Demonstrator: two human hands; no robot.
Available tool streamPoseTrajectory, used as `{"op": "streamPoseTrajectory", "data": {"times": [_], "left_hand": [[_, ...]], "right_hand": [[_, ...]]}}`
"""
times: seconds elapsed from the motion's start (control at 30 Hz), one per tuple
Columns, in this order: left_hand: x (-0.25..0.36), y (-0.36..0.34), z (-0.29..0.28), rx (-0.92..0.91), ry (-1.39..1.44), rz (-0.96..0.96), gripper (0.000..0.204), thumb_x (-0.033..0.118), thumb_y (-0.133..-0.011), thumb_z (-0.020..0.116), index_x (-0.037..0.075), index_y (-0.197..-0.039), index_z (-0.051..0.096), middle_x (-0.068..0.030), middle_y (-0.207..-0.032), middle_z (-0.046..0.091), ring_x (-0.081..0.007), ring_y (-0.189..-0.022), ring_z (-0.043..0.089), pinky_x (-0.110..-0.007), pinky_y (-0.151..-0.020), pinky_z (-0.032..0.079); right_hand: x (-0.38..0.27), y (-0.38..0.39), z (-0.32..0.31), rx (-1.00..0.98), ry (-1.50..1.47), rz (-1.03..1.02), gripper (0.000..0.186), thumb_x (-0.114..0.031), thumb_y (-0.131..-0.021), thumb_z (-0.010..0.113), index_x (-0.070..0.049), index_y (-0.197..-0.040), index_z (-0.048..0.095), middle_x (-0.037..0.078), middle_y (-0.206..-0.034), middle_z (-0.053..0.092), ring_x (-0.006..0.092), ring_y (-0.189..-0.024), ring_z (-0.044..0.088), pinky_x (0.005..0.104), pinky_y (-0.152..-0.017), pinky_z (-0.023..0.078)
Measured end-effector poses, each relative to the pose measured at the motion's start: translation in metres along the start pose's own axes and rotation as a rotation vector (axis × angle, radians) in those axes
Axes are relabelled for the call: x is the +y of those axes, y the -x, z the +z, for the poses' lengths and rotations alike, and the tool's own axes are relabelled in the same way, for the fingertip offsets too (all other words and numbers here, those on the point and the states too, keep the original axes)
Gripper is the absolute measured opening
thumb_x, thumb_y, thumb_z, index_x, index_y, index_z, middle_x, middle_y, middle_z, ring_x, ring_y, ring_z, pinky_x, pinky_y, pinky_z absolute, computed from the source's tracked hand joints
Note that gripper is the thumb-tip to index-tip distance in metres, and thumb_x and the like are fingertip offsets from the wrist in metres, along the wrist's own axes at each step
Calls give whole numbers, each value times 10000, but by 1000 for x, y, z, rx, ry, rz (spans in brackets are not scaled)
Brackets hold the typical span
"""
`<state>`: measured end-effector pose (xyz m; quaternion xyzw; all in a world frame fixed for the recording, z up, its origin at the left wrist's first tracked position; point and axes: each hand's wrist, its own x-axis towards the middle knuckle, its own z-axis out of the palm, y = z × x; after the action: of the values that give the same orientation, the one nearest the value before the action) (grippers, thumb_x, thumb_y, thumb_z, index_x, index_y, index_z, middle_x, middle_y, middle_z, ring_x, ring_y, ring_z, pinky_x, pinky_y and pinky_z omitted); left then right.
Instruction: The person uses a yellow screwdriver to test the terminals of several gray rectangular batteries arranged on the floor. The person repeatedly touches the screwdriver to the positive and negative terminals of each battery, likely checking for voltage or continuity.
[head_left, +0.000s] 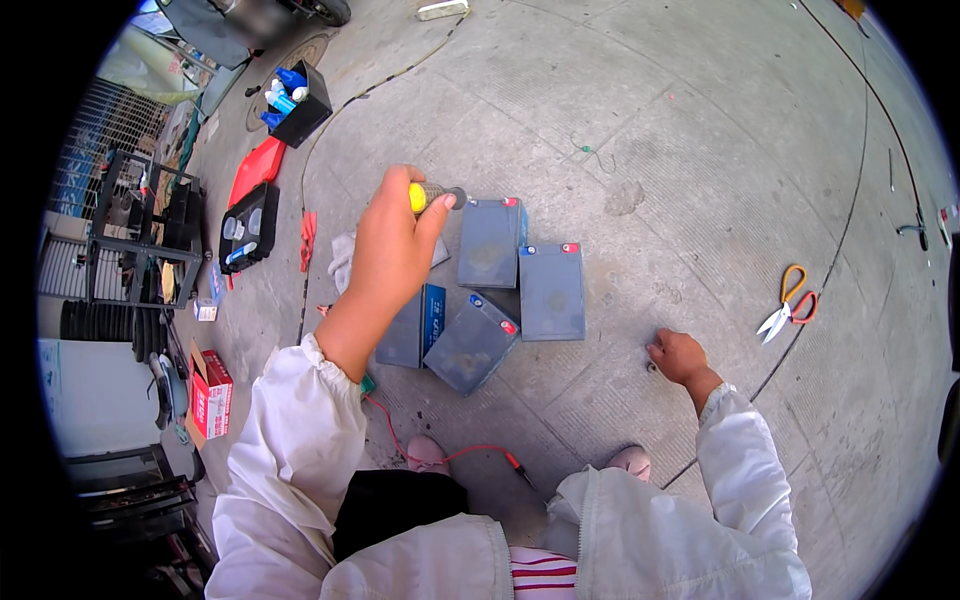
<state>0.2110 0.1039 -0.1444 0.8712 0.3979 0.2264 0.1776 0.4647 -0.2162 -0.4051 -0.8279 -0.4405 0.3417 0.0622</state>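
- Nearest, a red probe (515,463) lies loose between the shoes (630,461); its lead runs left toward a green thing (368,384) by the sleeve, so it looks unused at this point.
- The left hand (395,235) is raised, its thumb and fingers closed round a yellow-ended tool (432,196). The tool's round grey end overlaps a corner of the far battery (487,243) in view; whether they touch cannot be told.
- The right hand (680,356) is low by the floor (700,180), fingers curled beside a small dark piece (652,366); whether it grips that piece cannot be told.
- Four batteries stand out: the skewed battery (470,345), the blue-labelled battery (410,325) partly behind the forearm, the right battery (553,295) and the far one. Setting them out on the floor seems done.
- Nothing is joined to the terminals (571,247) that show, so any wiring appears not yet done. The blue-labelled battery's terminals are hidden, so its state stays unknown.
- To the right, scissors (790,303) lie open, out of use.
- Beyond the left arm are a pale cloth (343,262), red clips (308,240) attached to no battery, and an open case (268,200).
- Farther off sits a bin (312,110) of bottles.
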Motion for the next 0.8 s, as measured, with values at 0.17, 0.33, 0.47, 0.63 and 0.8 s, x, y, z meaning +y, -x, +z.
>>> {"op": "streamPoseTrajectory", "data": {"times": [0.17,0.33,0.47,0.63,0.8], "left_hand": [[11,-36,-4,-26,-147,-4,411,342,-912,741,-18,-1020,577,-245,-867,688,-426,-830,684,-471,-716,530],[19,-83,2,-117,-302,-39,474,479,-938,658,11,-998,608,-220,-851,705,-400,-826,698,-476,-734,538],[22,-110,5,-237,-290,41,402,424,-957,605,43,-1085,618,-212,-949,717,-369,-922,695,-467,-816,528],[11,-123,-5,-287,-267,82,360,359,-945,601,45,-1120,621,-209,-1003,699,-349,-967,669,-442,-825,509],[22,-124,-6,-284,-532,-151,403,412,-973,574,66,-1172,627,-191,-1045,717,-330,-1072,675,-473,-901,512]], "right_hand": [[-2,-1,0,-4,1,-11,308,-357,-910,654,-51,-945,647,201,-917,720,417,-892,681,522,-774,529],[-2,0,0,-4,8,-4,307,-357,-912,654,-51,-944,646,200,-916,719,418,-892,680,518,-775,529],[2,1,-1,6,22,-1,298,-352,-910,656,-56,-936,645,194,-908,719,415,-885,681,516,-768,530],[-7,-1,-5,-69,38,28,310,-366,-931,634,-67,-1011,659,197,-1004,725,404,-974,683,508,-846,536],[-7,1,-8,-75,44,40,306,-366,-931,634,-70,-1002,663,192,-998,727,399,-976,683,507,-846,536]]}}
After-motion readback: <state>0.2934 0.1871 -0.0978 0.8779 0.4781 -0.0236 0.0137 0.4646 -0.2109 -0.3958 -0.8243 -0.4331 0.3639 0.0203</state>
